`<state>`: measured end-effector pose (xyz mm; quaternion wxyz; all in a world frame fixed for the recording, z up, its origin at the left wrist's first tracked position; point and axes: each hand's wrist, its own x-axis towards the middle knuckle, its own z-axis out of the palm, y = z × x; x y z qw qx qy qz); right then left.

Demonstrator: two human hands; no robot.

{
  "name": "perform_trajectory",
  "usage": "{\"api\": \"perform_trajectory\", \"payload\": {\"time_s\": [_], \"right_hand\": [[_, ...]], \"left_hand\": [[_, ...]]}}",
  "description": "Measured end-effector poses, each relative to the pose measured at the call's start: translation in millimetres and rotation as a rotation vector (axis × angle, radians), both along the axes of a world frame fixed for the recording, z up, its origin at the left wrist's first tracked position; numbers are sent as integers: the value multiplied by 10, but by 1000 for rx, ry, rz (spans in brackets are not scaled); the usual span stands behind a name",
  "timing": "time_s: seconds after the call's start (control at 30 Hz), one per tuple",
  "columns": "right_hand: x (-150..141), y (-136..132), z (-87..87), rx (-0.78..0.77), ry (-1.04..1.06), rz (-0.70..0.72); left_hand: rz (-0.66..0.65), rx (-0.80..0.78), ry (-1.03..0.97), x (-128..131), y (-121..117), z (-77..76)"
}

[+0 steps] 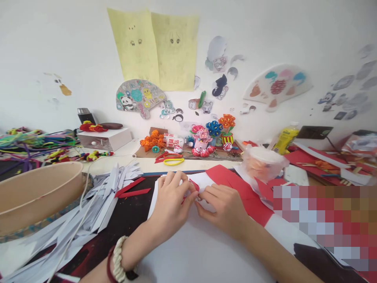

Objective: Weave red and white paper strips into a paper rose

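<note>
A small folded red paper piece (193, 184) is pinched between the thumb and fingers of my left hand (173, 196). My right hand (222, 208) meets it from the other side, its thumb and index finger closed at the edge of the same piece. The fingers cover most of the piece, so its full shape is hidden. Both hands are above a stack of white paper (188, 247). A large red paper sheet (235, 184) lies just beyond my right hand. To the left of my left hand are two red paper strips (135, 192).
Many white paper strips (103, 196) are heaped at left beside a beige oval container (41, 188). Yellow-handled scissors (173, 161) lie behind the hands, near handmade flowers (201, 137). A plastic-wrapped tub (262, 159) and a yellow bottle (287, 137) stand at right.
</note>
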<state>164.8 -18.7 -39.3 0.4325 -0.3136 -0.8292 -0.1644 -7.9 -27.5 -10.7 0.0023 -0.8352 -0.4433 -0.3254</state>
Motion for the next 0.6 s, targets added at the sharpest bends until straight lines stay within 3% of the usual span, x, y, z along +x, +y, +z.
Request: {"api": "perform_trajectory", "payload": {"time_s": [0.33, 0.6], "right_hand": [[-13, 5, -34, -7, -91, 109], [-12, 8, -47, -32, -117, 97]], "left_hand": [[55, 82, 95, 32, 19, 64], [48, 25, 119, 6, 64, 121]]}}
